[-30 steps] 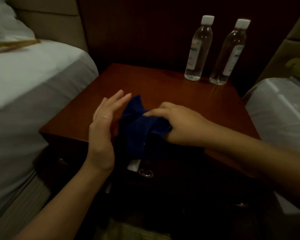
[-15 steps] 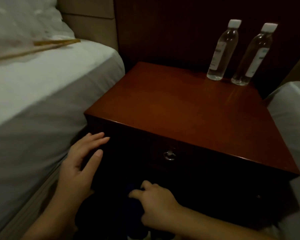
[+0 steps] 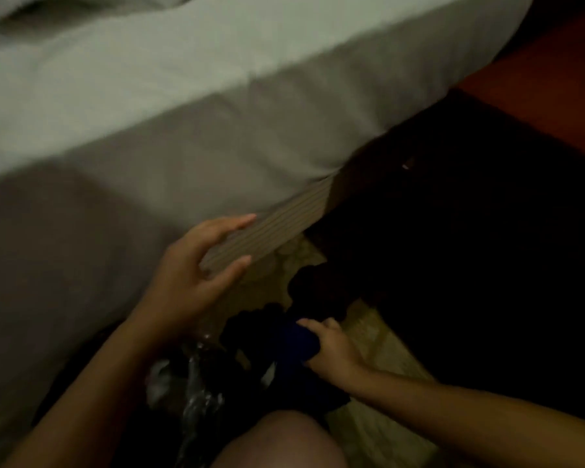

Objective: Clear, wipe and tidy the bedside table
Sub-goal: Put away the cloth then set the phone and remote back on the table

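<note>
The right hand (image 3: pixel 331 349) grips the bunched dark blue wiping cloth (image 3: pixel 294 339) low over the patterned floor, off the red-brown wooden bedside table (image 3: pixel 541 82), probably to stow it. The left hand (image 3: pixel 196 275) hovers with spread fingers beside the bed's striped base (image 3: pixel 277 228).

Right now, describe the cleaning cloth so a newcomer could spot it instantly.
Start at the white bed and drop to the floor beside the dark bedside table. There the right hand grips the blue cloth, the only deep blue thing among shadowy clutter.
</note>
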{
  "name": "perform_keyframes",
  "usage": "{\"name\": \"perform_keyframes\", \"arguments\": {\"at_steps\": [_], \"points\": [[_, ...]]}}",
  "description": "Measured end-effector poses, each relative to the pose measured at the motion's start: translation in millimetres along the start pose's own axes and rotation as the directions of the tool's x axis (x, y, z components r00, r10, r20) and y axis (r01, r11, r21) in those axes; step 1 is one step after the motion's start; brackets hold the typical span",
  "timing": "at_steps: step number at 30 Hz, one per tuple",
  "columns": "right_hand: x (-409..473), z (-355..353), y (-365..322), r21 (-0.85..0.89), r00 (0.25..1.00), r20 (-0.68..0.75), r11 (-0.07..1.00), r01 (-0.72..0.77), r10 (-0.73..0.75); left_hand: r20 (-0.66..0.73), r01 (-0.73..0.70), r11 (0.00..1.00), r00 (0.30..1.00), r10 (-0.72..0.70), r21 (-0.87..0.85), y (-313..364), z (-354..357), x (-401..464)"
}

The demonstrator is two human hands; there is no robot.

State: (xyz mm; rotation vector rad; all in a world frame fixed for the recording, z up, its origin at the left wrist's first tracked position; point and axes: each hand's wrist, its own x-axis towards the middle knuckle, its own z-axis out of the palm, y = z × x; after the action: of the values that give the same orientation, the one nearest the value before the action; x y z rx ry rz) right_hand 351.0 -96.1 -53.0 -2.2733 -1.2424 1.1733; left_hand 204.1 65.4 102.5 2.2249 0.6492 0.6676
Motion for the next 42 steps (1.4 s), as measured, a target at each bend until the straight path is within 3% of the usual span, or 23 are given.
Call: {"name": "perform_keyframes", "arguments": {"at_steps": [5, 7, 10, 13, 17, 20, 24, 28, 32, 36, 39, 42], "points": [[49, 57, -8, -0.073, 0.998, 0.036, 0.996, 0.047, -0.045, -0.116, 0.160, 0.987, 0.981, -0.156, 0.023, -30, -15, -40], [74, 74, -2, -0.073, 0.988, 0.146, 0.996, 0.053, -0.042, -0.135, 0.192, 0.981, 0.973, -0.189, 0.006, -37, -14, -46], [92, 84, 18, -0.176, 0.894, 0.445, 0.974, 0.143, -0.051, -0.064, 0.195, 0.980, 0.979, -0.193, 0.038, -41, -14, -48], [93, 85, 27, -0.156, 0.875, 0.481, 0.977, 0.145, -0.053, 0.028, 0.181, 0.982, 0.983, -0.183, 0.059, -42, -12, -46], [85, 58, 11, 0.027, 0.933, 0.339, 0.992, 0.120, -0.122, 0.057, 0.105, 0.993, 0.993, -0.108, 0.056, -38, 1, -36], [54, 14, -13, 0.265, 0.955, 0.026, 0.923, 0.279, -0.297, 0.085, 0.032, 0.997, 0.996, -0.038, 0.063, -29, 13, -24], [-9, -63, -44, 0.483, 0.897, -0.343, 0.767, 0.422, -0.278, 0.014, 0.032, 0.993, 0.999, -0.031, -0.114, 4, 20, 2], [-79, -148, -55, 0.379, 0.748, -0.618, 0.743, 0.552, -0.241, -0.094, -0.048, 0.920, 0.995, 0.012, -0.388, 69, 33, 49], [-182, -240, -45, 0.236, 0.490, -0.868, 0.796, 0.557, -0.085, -0.050, -0.239, 0.809, 0.966, 0.253, -0.536, 175, 71, 107], [-295, -310, -13, 0.132, 0.210, -0.977, 0.896, 0.423, 0.045, 0.127, -0.350, 0.685, 0.830, 0.543, -0.639, 310, 143, 119], [-377, -331, 25, 0.164, 0.114, -0.984, 0.954, 0.253, 0.139, 0.262, -0.298, 0.624, 0.717, 0.646, -0.722, 393, 208, 94], [-448, -327, 73, 0.240, -0.007, -0.970, 0.965, 0.101, 0.242, 0.365, -0.210, 0.617, 0.647, 0.670, -0.759, 445, 264, 61]]}}
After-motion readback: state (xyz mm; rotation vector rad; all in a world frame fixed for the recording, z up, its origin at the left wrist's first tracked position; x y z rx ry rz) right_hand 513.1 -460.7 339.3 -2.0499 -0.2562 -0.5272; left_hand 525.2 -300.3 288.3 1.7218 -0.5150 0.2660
